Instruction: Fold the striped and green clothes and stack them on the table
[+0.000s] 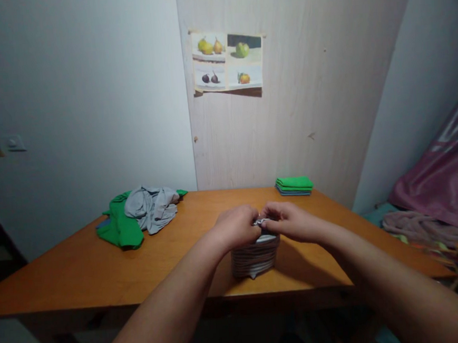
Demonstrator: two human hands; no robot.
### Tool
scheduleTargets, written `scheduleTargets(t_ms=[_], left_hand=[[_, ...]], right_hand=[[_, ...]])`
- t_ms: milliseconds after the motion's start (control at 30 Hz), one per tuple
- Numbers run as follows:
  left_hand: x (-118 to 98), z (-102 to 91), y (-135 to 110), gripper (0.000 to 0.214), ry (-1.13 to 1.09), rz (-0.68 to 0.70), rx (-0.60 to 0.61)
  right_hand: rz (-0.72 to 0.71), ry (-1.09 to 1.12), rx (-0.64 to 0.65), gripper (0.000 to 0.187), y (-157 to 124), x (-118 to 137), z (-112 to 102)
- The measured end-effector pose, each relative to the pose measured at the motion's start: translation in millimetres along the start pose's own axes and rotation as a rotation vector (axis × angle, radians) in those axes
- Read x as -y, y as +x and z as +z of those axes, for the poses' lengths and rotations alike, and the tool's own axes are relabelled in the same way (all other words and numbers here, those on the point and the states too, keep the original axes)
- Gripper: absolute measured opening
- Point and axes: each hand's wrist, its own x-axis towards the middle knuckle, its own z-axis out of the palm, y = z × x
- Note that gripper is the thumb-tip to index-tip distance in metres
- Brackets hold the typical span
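Observation:
A small upright bundle with grey and white horizontal bands, soft like cloth, stands near the front edge of the table. Whether it is a fabric bag or a folded stack I cannot tell. My left hand and my right hand meet over its top, fingers curled. Between them they pinch a gathered bit of light grey cloth at its upper edge. The fingertips are partly hidden behind the hands.
Crumpled green cloth and grey cloth lie on the wooden table at the left. A folded green and blue cloth stack sits at the back right. Beyond the right edge are a purple satin cloth and bedding.

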Motion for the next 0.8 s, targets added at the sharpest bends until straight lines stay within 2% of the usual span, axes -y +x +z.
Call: scheduleTargets(t_ms=[133, 233, 333, 433, 533, 700, 800], left_hand=[[9.4, 9.4, 2.2, 0.015, -0.059, -0.028, -0.029], [14.6, 14.5, 3.5, 0.016, -0.096, -0.017, -0.056], [14.0, 15.1, 5.0, 0.016, -0.106, -0.010, -0.058], [10.6, 13.9, 6.6, 0.014, -0.108, -0.013, -0.049], [9.0, 14.8, 8.7, 0.016, -0.121, 0.002, -0.082], [12.5, 19.7, 11.3, 0.018, -0.143, 0.023, -0.101], [14.1, 20.3, 11.1, 0.016, -0.137, 0.035, -0.086]], right_hand=[[0.076, 0.376, 0.090, 0.056, -12.1, -12.9, -11.8], [0.069, 0.388, 0.199, 0.072, -21.2, -21.0, -8.8], [-0.005, 0.367, 0.237, 0.056, -23.9, -27.6, 6.0], [-0.027, 0.382, 0.196, 0.044, -21.1, -33.4, 20.1], [-0.036, 0.404, 0.155, 0.045, -18.1, -36.3, 25.7], [-0.076, 0.351, 0.131, 0.039, -18.3, -34.1, 23.3], [-0.040, 0.315, 0.036, 0.050, -18.7, -32.0, 20.0]])
